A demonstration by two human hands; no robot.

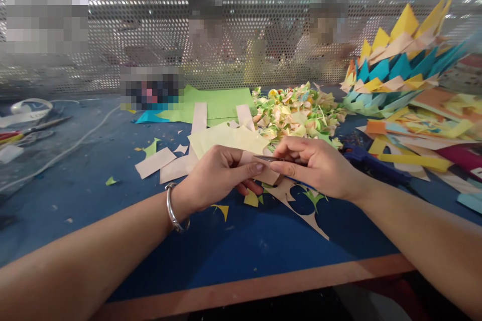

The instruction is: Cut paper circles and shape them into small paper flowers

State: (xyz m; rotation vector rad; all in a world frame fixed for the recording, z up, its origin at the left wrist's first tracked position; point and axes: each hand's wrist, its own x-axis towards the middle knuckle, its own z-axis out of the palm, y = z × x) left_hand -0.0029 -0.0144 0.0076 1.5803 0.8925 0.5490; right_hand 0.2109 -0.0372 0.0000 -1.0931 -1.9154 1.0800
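Observation:
My left hand (222,173), with a silver bangle at the wrist, is closed on a pale pink paper strip (269,176), thumb on top and fingers beneath. Facing it, my right hand (314,165) pinches a thin, pointed metal tool (268,158) that lies across the strip; its handle end is hidden by the fingers. It looks like a scissor blade, but I cannot be sure. Below the hands lie a pink paper offcut (301,210) with rounded cutouts and small yellow and green scraps. Pale yellow sheets (226,138) and pink strips (154,162) lie just behind and left.
A heap of small paper pieces (297,110) stands behind my hands, beside green sheets (222,103). On the right are a blue glue gun (376,164), loose coloured paper and a layered pointed paper construction (402,67). A white cable (71,148) crosses the left. Perforated metal screens the back; people show beyond.

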